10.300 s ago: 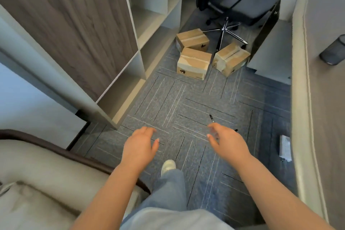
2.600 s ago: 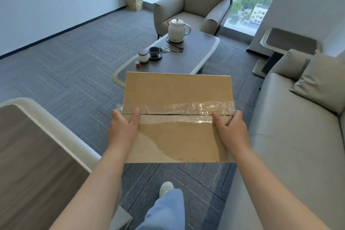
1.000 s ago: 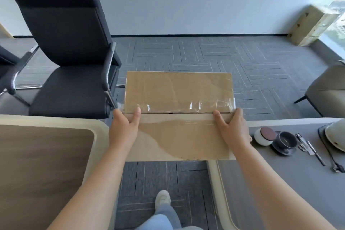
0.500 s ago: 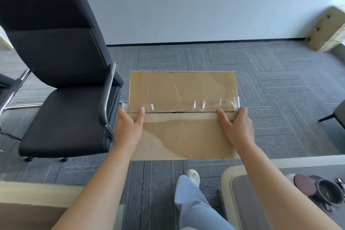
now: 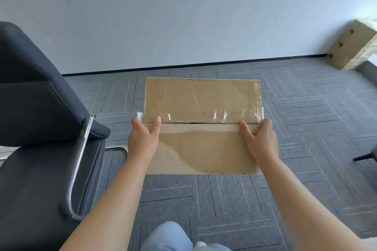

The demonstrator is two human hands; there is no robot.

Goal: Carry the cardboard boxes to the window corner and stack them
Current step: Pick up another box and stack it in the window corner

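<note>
Currently L hand (image 5: pixel 142 142) & R hand (image 5: pixel 261 142) clamp cardboard box (image 5: pixel 202 144) at side edges, thumbs on top, other fingers hidden. Risk: grip slips; chair (image 5: pixel 40 128), frame left, may clip box.

Can't make out most fingers of the left hand (image 5: pixel 142 142) or the right hand (image 5: pixel 262 142), wrapped past the side edges of the cardboard box (image 5: pixel 202 128), only the thumbs lying on top. Can't read the tiny print (image 5: pixel 255 85) at the box's far right corner, way too small. Far right, stack of boxes (image 5: pixel 353 47) chopped off by the frame edge. Same deal with the black office chair (image 5: pixel 40 128) on the left. Near bottom, just a sliver of white shoe (image 5: pixel 201 244). No telling what the dark leg (image 5: pixel 365 156) at the right edge belongs to.
</note>
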